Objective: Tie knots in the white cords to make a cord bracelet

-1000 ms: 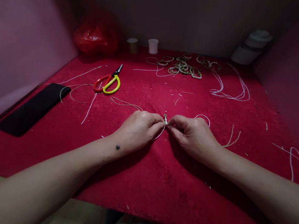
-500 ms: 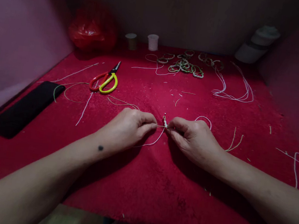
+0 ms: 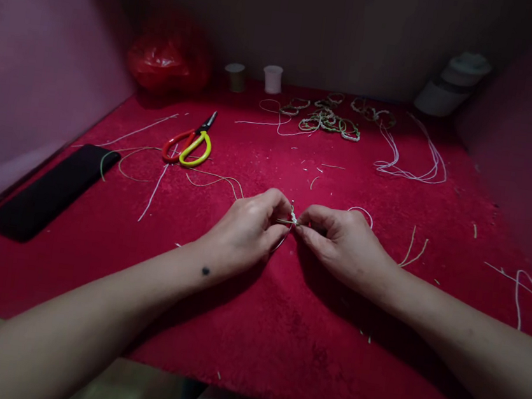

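Observation:
My left hand (image 3: 249, 229) and my right hand (image 3: 342, 239) meet at the middle of the red cloth (image 3: 251, 326), fingertips almost touching. Between them sits a small knotted piece of white cord (image 3: 293, 217). Both hands pinch it, the left from the left side and the right from the right. A loose strand curves down under my left fingers, and a white loop (image 3: 361, 210) shows behind my right knuckles.
Red and yellow scissors (image 3: 189, 145) lie to the far left, a black flat case (image 3: 50, 191) at the left edge. A pile of finished cord bracelets (image 3: 329, 121) and loose white cords (image 3: 415, 159) lie at the back, by two small cups (image 3: 272, 79) and a red bag (image 3: 169, 63).
My left hand drew a strand out to the left half a second ago, then came back in; its fingers now pinch right at the knot. The right hand barely moved.

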Motion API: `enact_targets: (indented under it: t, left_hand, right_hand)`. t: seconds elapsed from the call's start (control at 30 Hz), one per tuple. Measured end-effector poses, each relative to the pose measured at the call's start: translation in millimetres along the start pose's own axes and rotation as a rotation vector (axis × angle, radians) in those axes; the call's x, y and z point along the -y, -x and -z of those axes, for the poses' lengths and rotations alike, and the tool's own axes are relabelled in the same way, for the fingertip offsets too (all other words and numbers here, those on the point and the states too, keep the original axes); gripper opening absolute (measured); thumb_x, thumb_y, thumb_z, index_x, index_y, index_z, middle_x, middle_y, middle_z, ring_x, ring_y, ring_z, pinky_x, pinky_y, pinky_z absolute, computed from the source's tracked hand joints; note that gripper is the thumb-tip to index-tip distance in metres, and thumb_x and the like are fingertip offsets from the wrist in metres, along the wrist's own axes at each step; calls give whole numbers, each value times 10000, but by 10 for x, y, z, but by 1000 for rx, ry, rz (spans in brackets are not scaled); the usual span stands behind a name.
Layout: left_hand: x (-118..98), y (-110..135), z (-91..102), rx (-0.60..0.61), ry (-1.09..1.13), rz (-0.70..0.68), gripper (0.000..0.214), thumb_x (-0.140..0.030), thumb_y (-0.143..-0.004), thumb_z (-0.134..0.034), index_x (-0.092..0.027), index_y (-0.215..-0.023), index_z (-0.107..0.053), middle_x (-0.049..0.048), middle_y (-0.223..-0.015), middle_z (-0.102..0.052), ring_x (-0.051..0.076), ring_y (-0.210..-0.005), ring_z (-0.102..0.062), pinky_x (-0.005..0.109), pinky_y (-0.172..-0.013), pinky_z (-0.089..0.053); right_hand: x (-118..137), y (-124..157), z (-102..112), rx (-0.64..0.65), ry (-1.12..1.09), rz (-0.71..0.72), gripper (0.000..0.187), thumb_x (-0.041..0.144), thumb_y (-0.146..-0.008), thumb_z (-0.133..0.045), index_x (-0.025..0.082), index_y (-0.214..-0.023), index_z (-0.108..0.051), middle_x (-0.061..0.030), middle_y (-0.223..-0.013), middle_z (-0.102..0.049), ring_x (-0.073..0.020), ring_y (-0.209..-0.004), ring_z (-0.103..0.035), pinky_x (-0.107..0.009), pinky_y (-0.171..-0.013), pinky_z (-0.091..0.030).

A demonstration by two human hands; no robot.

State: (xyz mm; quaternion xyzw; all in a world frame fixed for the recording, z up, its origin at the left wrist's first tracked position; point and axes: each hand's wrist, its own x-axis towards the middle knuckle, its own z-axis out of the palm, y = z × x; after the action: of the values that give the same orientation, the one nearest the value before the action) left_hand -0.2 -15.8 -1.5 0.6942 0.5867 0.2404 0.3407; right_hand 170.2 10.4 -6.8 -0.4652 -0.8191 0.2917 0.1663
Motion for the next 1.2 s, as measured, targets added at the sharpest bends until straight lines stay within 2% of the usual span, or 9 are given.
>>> enact_targets:
  t: [0.13, 0.27, 0.43, 0.63, 0.9, 1.2]
  left_hand:
    - [-16, -30, -2, 140, 202, 157, 54, -215, -844, -505, -170, -835, -534, -66, -455, -497, 66, -370, -463, 180, -414, -358]
    - [-69, -32, 33, 245, 267, 272, 198, -255, -861, -465, -164, -694, -519, -57, -440, -460, 53, -307, -403, 179, -338, -278]
    - [-58, -47, -6, 194, 219, 239, 254, -297, -821, -506, -166, -604, -488, -56, -451, -433, 45, -344, -354, 185, -360, -259]
    - [-56, -68, 22, 165, 27, 111, 207, -196, -771, -486, -155, -568, -500, -36, -465, -454, 66, -447, -384, 201, -458, -278]
    - [-82, -49, 60, 136, -192, -38, 198, -116, -776, -429, -157, -605, -520, -35, -512, -443, 76, -505, -391, 218, -527, -283]
    - [-59, -76, 69, 160, -227, -27, 192, -129, -776, -439, -156, -634, -565, -29, -530, -471, 84, -510, -398, 231, -554, -294]
  right_hand:
    - [-3, 2, -2, 1, -1, -4, 152, 214, -828, -524, 184, -738, -643, -11, -636, -619, -127, -601, -528, -239, -578, -344]
    - [9, 3, -3, 9, 26, -7, 151, 226, -827, -519, 185, -759, -648, -6, -623, -603, -121, -573, -499, -241, -565, -325]
    - [16, 6, -1, 9, 54, -4, 143, 218, -819, -511, 178, -754, -632, 2, -589, -566, -111, -541, -464, -241, -554, -305]
    - [15, 14, -14, 0, 113, 5, 137, 193, -818, -492, 175, -735, -599, 3, -580, -545, -101, -521, -442, -242, -561, -303]
    - [24, -9, -12, 16, 167, -16, 120, 181, -799, -481, 179, -731, -580, 7, -563, -511, -99, -505, -402, -246, -555, -296]
    - [40, -21, -16, 25, 217, -13, 141, 190, -809, -468, 177, -772, -604, -3, -588, -520, -104, -516, -396, -251, -560, -286]
